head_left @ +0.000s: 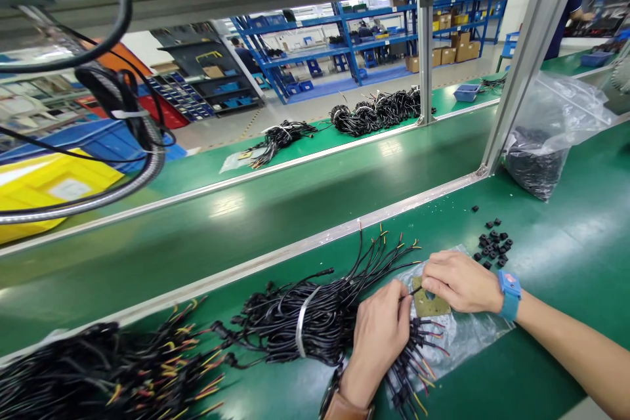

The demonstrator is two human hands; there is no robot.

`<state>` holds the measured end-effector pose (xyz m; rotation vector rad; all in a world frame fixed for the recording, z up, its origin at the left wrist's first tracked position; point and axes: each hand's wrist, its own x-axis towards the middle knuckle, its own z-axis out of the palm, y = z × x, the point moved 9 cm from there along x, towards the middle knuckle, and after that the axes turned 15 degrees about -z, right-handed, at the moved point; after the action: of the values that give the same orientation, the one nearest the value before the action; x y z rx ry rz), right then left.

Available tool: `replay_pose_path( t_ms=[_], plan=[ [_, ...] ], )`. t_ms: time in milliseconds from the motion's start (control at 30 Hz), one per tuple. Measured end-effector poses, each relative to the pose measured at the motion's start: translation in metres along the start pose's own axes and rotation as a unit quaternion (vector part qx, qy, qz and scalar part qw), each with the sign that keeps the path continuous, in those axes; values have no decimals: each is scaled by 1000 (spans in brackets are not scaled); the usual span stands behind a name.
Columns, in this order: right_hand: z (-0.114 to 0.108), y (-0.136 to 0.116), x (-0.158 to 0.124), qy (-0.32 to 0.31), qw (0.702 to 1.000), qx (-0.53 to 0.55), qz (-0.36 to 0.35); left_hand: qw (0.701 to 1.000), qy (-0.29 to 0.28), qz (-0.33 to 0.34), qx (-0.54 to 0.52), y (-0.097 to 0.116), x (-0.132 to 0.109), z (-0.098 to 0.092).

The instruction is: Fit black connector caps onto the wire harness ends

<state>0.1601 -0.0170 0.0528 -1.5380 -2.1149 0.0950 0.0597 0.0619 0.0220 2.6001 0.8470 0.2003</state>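
My left hand (380, 321) is closed, pinching a thin black cable (416, 290) between thumb and forefinger. My right hand (460, 281), a blue band at its wrist, is closed in a pinch at the far end of that cable; what its fingertips hold is hidden. Below the fingertips lies a tan square pad (432, 304) with a dark round spot, on a clear plastic bag (467, 341). Beside my left hand rests a bundle of black cables (295, 321) bound with a white tie. Cable ends with red and yellow wires (423, 361) fan out under my left hand.
Several small black parts (495, 246) lie beyond my right hand. A clear bag of dark parts (536, 157) stands by the metal post (529, 59). More cables (98, 374) are piled at front left. A metal rail (295, 251) edges the bench; a flexible conduit (147, 174) hangs at left.
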Motion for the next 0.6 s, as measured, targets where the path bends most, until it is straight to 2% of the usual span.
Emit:
replay_pose_path(
  t_ms=[600],
  plan=[
    [4,2,-1,15,999,-12,25,997,42,26,65,6,0,-3]
  ],
)
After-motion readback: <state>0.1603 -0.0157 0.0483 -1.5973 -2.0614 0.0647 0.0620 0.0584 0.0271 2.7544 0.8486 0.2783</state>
